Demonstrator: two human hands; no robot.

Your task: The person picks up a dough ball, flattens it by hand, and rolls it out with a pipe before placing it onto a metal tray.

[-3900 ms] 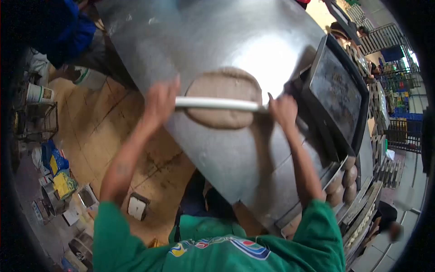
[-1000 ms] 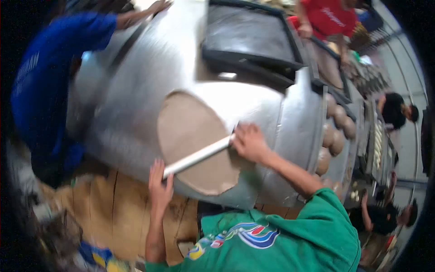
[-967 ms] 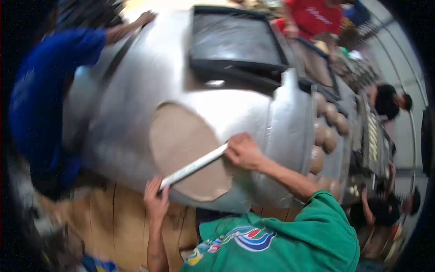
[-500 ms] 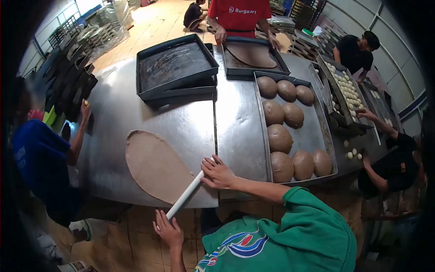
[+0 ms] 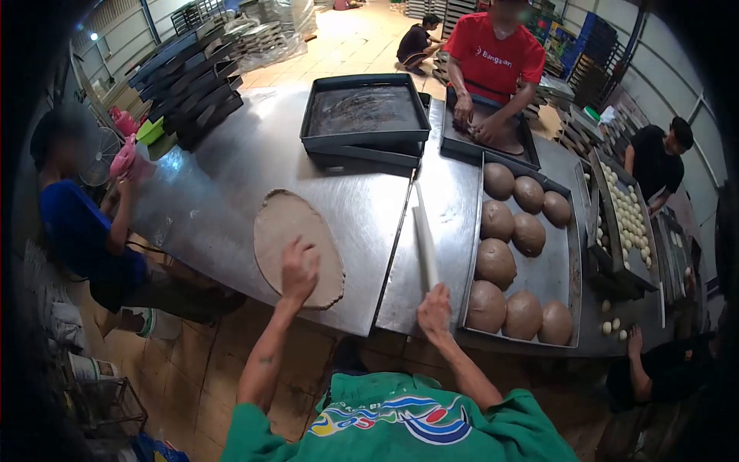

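While left hand (image 5: 299, 269) presses flat dough sheet (image 5: 296, 246), right hand's (image 5: 435, 310) grip closes round rolling pin (image 5: 425, 245) end, pin pointing away.

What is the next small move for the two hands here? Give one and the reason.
Probably lift the near edge of the flat dough sheet with the left hand, which lies flat on it. The right hand rests at the near end of the white rolling pin, which lies on the steel table beside the sheet, off the dough. An empty dark tray waits beyond.
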